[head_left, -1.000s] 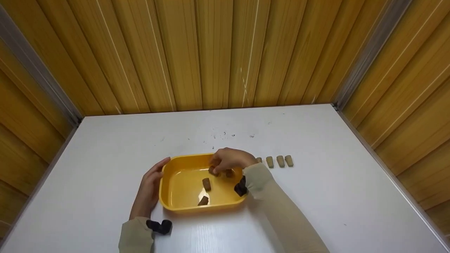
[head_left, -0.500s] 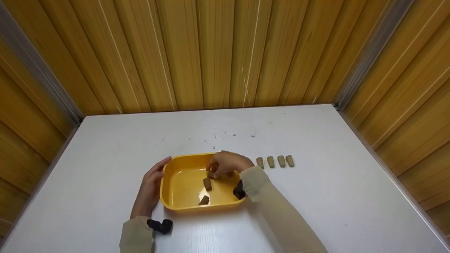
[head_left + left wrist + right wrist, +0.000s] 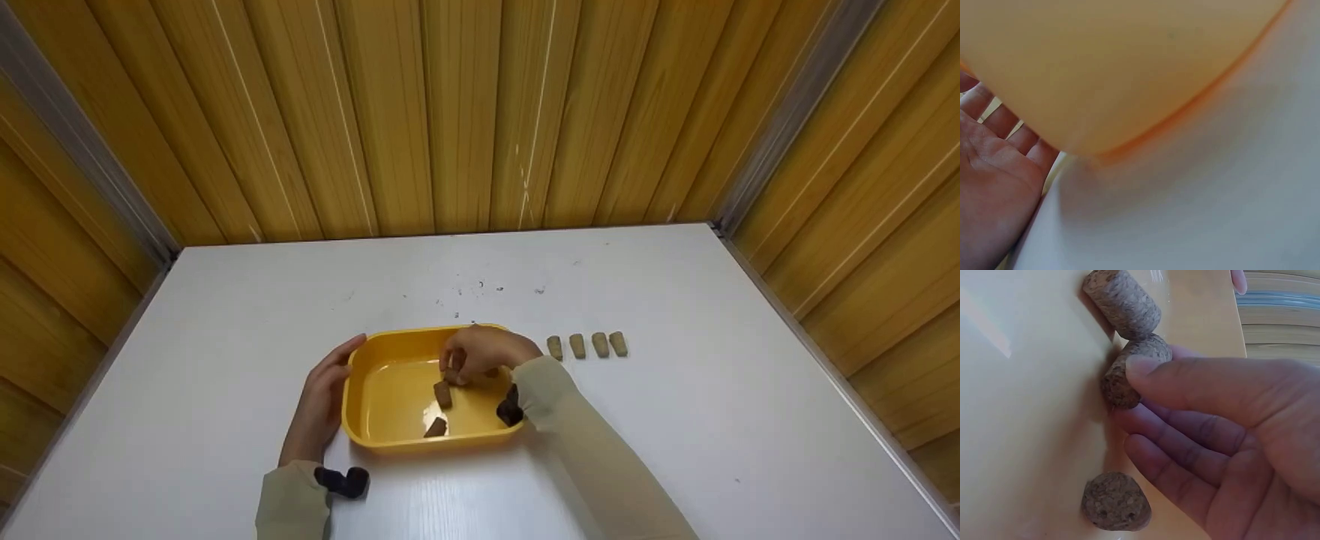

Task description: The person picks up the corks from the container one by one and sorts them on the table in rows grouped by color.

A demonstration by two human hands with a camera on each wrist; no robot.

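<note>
A yellow plastic basin (image 3: 390, 427) stands on the white table, with several brown corks in it. My right hand (image 3: 487, 351) reaches into it and pinches one cork (image 3: 1120, 385) between thumb and fingers. In the right wrist view, the held cork's end meets another cork (image 3: 1126, 304), and a third cork (image 3: 1116, 502) lies beside the fingers. A further cork (image 3: 435, 428) sits by the basin's near wall. Against the outside of the basin's left wall rests my left hand (image 3: 326, 390), its fingers extended in the left wrist view (image 3: 999, 163).
Right of the basin, several lighter corks (image 3: 577, 346) stand in a row on the white table (image 3: 675, 420). Small dark marks (image 3: 480, 285) dot the tabletop behind the basin. Wood-patterned panels (image 3: 450, 112) enclose the back and sides.
My right hand has drawn slightly nearer and left within the basin, bringing the pinched cork up to the cork in the middle. My left hand stays at the basin's wall.
</note>
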